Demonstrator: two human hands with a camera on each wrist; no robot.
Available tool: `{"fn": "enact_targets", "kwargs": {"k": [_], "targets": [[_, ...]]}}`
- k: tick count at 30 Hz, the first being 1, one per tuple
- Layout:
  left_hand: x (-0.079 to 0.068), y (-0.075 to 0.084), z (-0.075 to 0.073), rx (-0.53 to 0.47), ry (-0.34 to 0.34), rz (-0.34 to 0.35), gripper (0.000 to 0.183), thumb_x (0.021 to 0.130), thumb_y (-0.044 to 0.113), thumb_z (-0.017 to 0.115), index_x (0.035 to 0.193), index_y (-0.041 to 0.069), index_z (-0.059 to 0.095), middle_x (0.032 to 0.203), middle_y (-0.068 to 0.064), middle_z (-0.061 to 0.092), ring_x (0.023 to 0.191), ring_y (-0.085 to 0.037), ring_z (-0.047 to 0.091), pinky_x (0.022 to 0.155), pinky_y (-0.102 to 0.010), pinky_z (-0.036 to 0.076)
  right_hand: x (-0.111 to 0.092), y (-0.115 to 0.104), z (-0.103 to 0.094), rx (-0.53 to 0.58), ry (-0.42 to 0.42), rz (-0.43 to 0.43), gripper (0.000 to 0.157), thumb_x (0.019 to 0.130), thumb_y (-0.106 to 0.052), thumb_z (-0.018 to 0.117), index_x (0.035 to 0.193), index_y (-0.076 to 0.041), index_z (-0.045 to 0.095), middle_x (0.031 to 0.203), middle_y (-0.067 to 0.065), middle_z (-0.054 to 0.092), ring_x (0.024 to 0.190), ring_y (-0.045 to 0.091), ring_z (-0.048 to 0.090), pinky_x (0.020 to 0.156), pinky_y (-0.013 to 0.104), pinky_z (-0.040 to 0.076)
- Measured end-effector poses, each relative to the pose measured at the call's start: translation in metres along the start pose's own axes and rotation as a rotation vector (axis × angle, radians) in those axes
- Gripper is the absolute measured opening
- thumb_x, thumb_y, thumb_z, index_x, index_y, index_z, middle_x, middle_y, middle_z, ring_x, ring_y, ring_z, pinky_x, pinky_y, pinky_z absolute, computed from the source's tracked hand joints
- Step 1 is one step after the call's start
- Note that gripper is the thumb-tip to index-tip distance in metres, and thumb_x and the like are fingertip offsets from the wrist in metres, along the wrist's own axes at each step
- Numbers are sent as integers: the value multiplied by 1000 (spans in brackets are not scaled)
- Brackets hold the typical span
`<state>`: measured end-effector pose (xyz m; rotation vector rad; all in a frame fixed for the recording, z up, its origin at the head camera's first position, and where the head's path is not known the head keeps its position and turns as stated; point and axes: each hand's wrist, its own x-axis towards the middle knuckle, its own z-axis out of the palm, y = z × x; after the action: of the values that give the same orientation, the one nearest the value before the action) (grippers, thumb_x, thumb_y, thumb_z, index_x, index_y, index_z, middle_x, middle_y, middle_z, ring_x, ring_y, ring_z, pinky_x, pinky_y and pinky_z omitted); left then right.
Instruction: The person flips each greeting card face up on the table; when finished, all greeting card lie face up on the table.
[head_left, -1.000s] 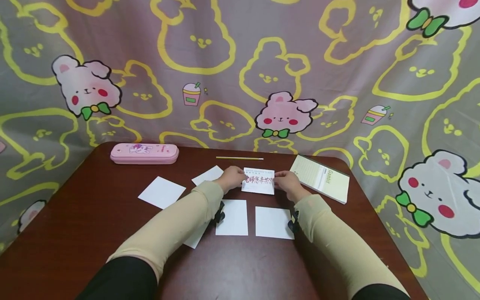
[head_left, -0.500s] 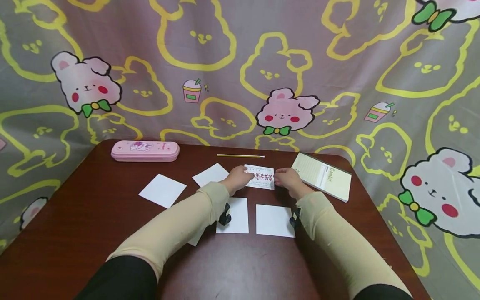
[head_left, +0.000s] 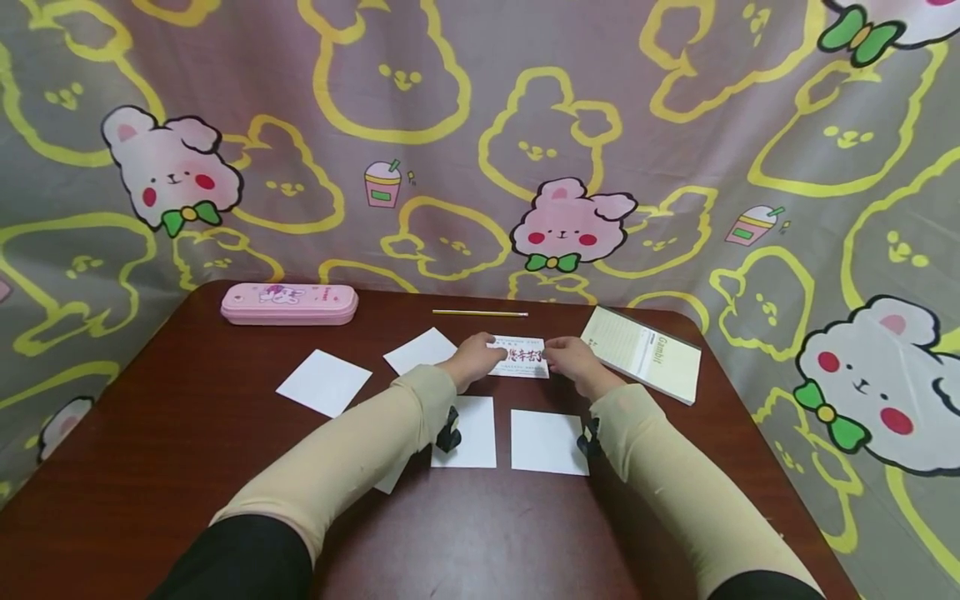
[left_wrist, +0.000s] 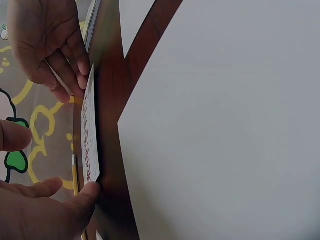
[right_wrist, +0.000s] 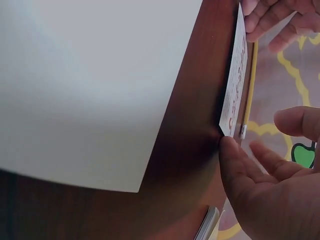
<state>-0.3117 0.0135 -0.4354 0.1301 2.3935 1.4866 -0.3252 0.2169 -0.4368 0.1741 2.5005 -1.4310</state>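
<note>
1. Card (head_left: 521,358) on the table (head_left: 480,542), red writing upward, lies between the two hands, beyond the front sheets and nearer than the pencil (head_left: 480,313). Each wrist view shows a dark line along its near edge; whether it is flat or slightly raised, I cannot tell.
2. Done, as far as shows: of the six papers, this one has its writing in view and sits roughly square to the person.
3. Left, perhaps: the left sheet (head_left: 324,383), far sheet (head_left: 420,350), middle sheet (head_left: 476,433), right sheet (head_left: 550,442) and covered sheet (head_left: 393,478) show plain white. Whether these are blank or face down cannot be told, nor whether they call for the same handling. My judgement is that the work is at an early stage, with the card being adjusted.
4. Both arms reach forward and inward, the left sleeve (head_left: 352,452) crossing above the covered sheet, the right sleeve (head_left: 660,467) coming in from the near right.
5. Left hand (head_left: 474,360): fingers spread and loosely bent, a fingertip touching the card's left end; no plain pinch shows.
6. Right hand (head_left: 574,358): mirrors it at the right end, fingers apart, one tip at the corner, the notepad (head_left: 648,354) just beside it.
7. Pencil and case (head_left: 288,307) lie beyond, untouched.
</note>
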Motion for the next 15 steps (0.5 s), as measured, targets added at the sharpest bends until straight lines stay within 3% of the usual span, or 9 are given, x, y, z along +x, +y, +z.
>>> {"fn": "enact_targets", "kwargs": {"k": [7, 15], "targets": [[-1, 1, 0, 12, -4, -7, 60, 103, 22, 56, 153, -6, 40, 157, -23, 41, 143, -37, 41, 114, -48, 39, -1, -3, 0, -44, 1, 13, 37, 101, -14, 59, 131, 9, 59, 127, 22, 61, 113, 32, 59, 101, 45, 50], [-4, 0, -1, 2, 6, -22, 67, 101, 26, 56, 156, -5, 33, 159, -23, 37, 146, -38, 37, 117, -48, 35, -2, 0, 1, -12, 16, 6, 37, 101, -13, 60, 130, 10, 59, 118, 19, 62, 97, 24, 60, 88, 35, 54]]}}
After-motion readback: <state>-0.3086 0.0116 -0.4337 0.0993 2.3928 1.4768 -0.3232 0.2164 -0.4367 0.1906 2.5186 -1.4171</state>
